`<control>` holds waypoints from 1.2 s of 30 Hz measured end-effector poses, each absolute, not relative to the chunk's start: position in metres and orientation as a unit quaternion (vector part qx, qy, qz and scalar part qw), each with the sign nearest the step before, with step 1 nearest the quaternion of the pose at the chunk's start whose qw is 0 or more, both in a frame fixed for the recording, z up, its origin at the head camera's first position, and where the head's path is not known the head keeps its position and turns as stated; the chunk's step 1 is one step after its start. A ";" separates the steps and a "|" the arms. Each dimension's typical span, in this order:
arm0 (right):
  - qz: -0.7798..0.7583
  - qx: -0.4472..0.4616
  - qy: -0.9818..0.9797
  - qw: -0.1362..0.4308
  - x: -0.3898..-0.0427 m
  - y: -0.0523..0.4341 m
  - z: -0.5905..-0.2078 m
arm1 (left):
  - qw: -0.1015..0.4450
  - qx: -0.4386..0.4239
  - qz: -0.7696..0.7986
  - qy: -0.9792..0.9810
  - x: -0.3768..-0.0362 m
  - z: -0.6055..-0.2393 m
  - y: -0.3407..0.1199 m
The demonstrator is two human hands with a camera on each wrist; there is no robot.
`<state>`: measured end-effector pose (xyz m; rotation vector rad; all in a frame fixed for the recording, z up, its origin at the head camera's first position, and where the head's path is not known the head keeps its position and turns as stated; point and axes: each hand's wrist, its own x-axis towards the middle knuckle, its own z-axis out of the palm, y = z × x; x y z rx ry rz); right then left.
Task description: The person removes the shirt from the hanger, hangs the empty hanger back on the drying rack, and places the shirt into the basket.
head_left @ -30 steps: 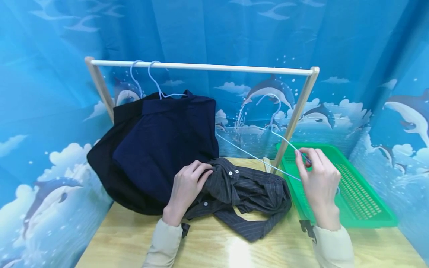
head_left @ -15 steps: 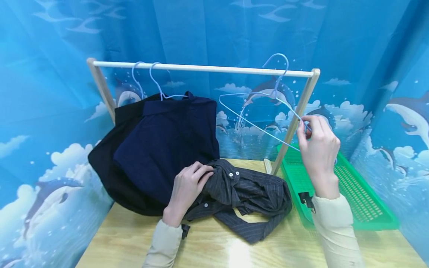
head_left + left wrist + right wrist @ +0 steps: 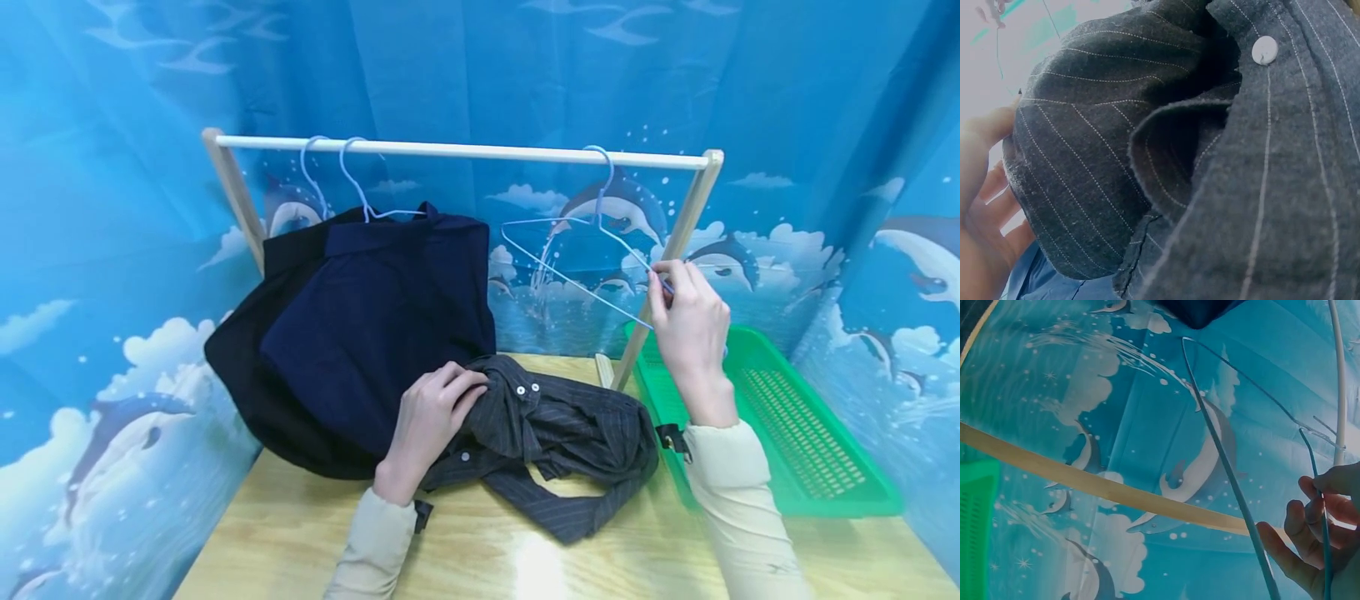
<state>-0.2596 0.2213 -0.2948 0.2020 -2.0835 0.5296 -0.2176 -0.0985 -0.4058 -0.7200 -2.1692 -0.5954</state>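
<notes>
My right hand [image 3: 688, 321] pinches the shoulder of a light blue wire hanger [image 3: 573, 287], whose hook reaches the white rail [image 3: 480, 151] near its right end. In the right wrist view the fingers [image 3: 1297, 540] grip one wire of the hanger [image 3: 1225, 465]. My left hand [image 3: 435, 408] pinches a crumpled dark grey pinstriped shirt [image 3: 577, 425] that lies on the table. Close up in the left wrist view, the shirt [image 3: 1085, 156] shows a white button, and the thumb and fingers hold its folded edge. No garment is on the hanger in my right hand.
Black trousers [image 3: 247, 367] and a navy garment [image 3: 397, 317] hang on two hangers at the rail's left. A green basket [image 3: 847, 492] stands at the right, behind the right forearm. The rack's wooden right leg [image 3: 686, 217] rises beside my right hand. A blue dolphin-print curtain surrounds the table [image 3: 300, 542].
My right hand has raised the hanger from low beside the rack to rail height, then shifted it left so its hook meets the rail. My left hand keeps its hold on the shirt.
</notes>
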 end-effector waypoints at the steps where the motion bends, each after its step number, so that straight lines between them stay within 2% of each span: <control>1: 0.216 0.084 -0.851 0.471 -0.260 0.221 -0.296 | 0.380 -0.281 -0.233 -0.850 -0.218 -0.406 -0.098; 13: 0.203 0.097 -0.857 0.463 -0.255 0.222 -0.298 | 0.373 -0.277 -0.233 -0.854 -0.217 -0.406 -0.098; 21: 0.199 0.108 -0.849 0.478 -0.243 0.219 -0.298 | 0.374 -0.279 -0.230 -0.854 -0.217 -0.406 -0.098; 27: 0.203 0.151 -0.823 0.509 -0.231 0.203 -0.301 | 0.377 -0.279 -0.228 -0.853 -0.218 -0.408 -0.098; 36: 0.144 0.219 -0.817 0.514 -0.222 0.176 -0.318 | 0.375 -0.277 -0.225 -0.856 -0.217 -0.407 -0.097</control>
